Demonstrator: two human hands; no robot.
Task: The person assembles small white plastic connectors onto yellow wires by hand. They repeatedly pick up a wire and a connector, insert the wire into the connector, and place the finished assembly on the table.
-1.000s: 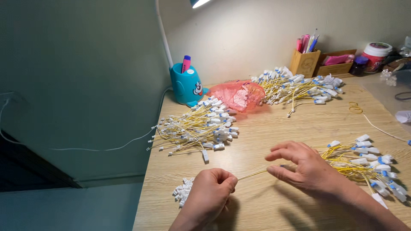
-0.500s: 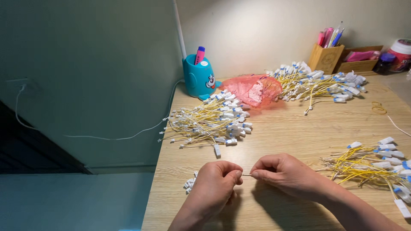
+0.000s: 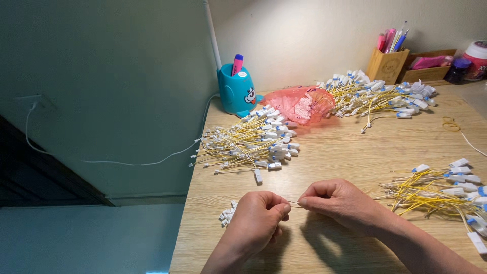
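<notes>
My left hand (image 3: 258, 218) and my right hand (image 3: 341, 202) meet near the front edge of the wooden desk (image 3: 335, 152). Their fingertips pinch a thin wire end (image 3: 293, 203) between them. What the left fist encloses is hidden. A small heap of white connectors (image 3: 227, 213) lies just left of my left hand. A bundle of yellow wires with white plugs (image 3: 436, 189) rests right of my right hand. Another bundle (image 3: 248, 144) lies further back on the left.
A third wire bundle (image 3: 375, 94) and a pink mesh bag (image 3: 299, 104) lie at the back. A teal pen holder (image 3: 235, 91), a wooden pen box (image 3: 387, 63) and a wooden tray (image 3: 428, 71) stand by the wall. A rubber band (image 3: 450, 124) lies right.
My right hand has left the right-side wire bundle and come in to meet my left hand. The wire end now sits pinched between both hands.
</notes>
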